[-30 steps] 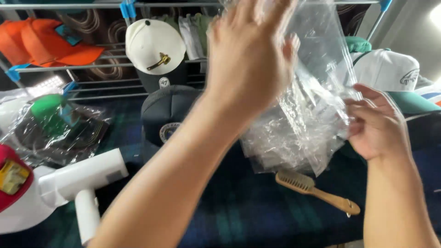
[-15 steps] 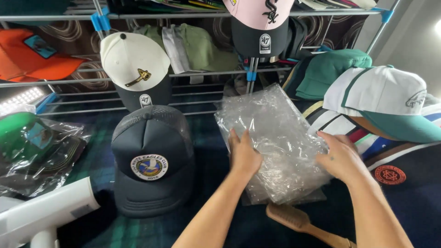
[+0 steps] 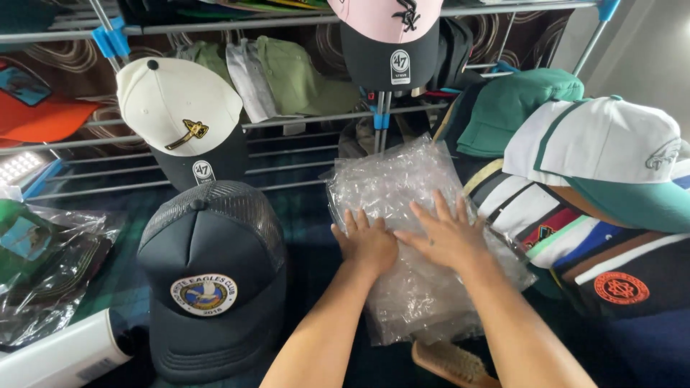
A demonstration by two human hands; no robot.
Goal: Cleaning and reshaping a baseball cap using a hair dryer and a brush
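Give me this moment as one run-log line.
left hand: flat on clear plastic bag | right hand: flat on same bag | bag: lying beside dark trucker cap | wooden brush: below bag

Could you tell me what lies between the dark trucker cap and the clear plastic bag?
In the head view, only bare dark plaid cloth separates the trucker cap from the plastic bag.

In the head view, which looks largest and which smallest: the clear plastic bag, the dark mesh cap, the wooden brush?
1. Clear plastic bag and dark mesh cap: they look alike in size, so I do not rank them.
2. Wooden brush: smallest, though partly cut off.
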